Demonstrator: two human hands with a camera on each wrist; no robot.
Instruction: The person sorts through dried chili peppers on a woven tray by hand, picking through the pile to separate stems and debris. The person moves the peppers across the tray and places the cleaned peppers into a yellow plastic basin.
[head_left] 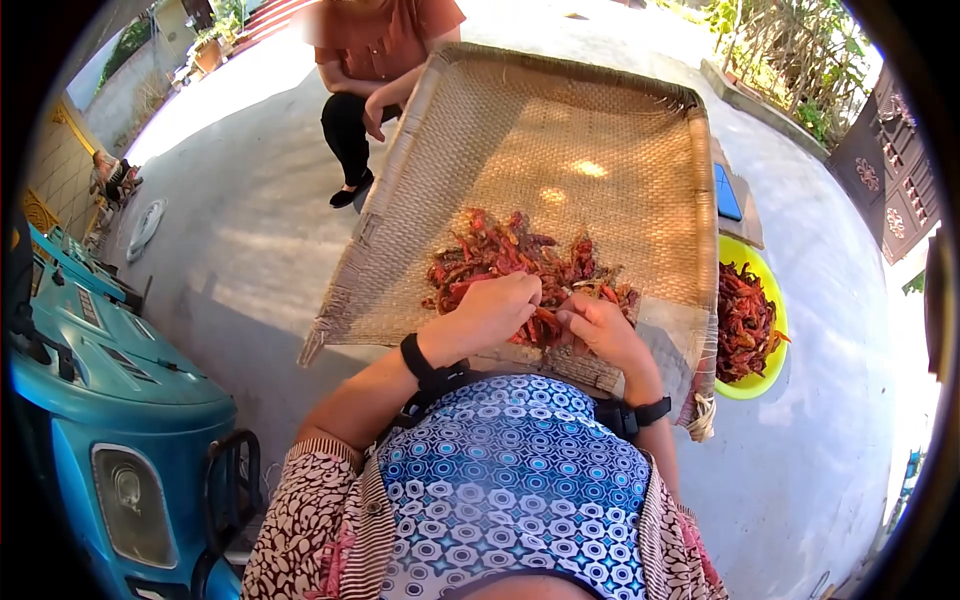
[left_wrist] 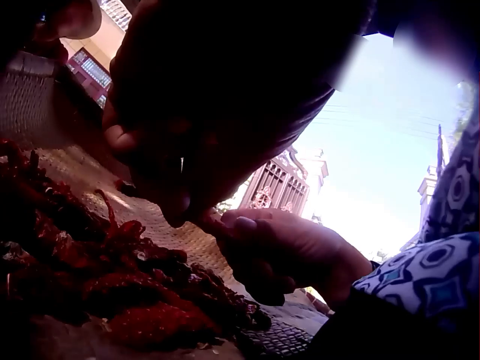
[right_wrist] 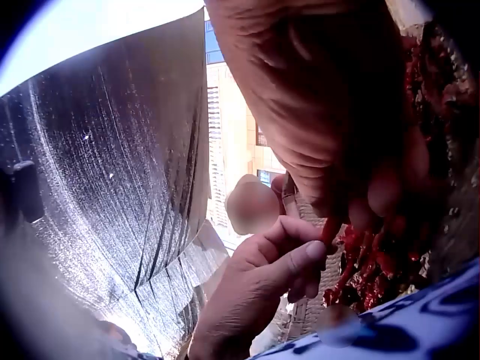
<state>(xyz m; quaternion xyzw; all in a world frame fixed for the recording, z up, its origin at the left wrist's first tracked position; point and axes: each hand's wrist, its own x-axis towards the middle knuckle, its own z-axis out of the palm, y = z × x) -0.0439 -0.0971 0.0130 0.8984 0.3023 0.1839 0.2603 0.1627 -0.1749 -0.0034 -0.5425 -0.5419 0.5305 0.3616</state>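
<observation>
Dried red chili peppers (head_left: 500,245) lie in a loose pile at the near side of a large woven bamboo tray (head_left: 420,190). Above the pile's near edge, my left hand (head_left: 493,312) and right hand (head_left: 607,332) face each other, fingertips close together. In the right wrist view, thumb and forefinger of my left hand (right_wrist: 259,281) pinch one chili pepper (right_wrist: 330,229), which reaches up to the curled fingers of my right hand (right_wrist: 322,97). From the left wrist, my right hand (left_wrist: 289,251) shows thumb and finger pinched at the pepper's end; my left hand is mostly in shadow.
A yellow-green basin (head_left: 783,340) full of chili peppers stands right of the tray, near a blue-screened phone (head_left: 727,192) on a board. Another person (head_left: 390,60) sits low at the tray's far left side. A turquoise vehicle (head_left: 120,400) stands at left.
</observation>
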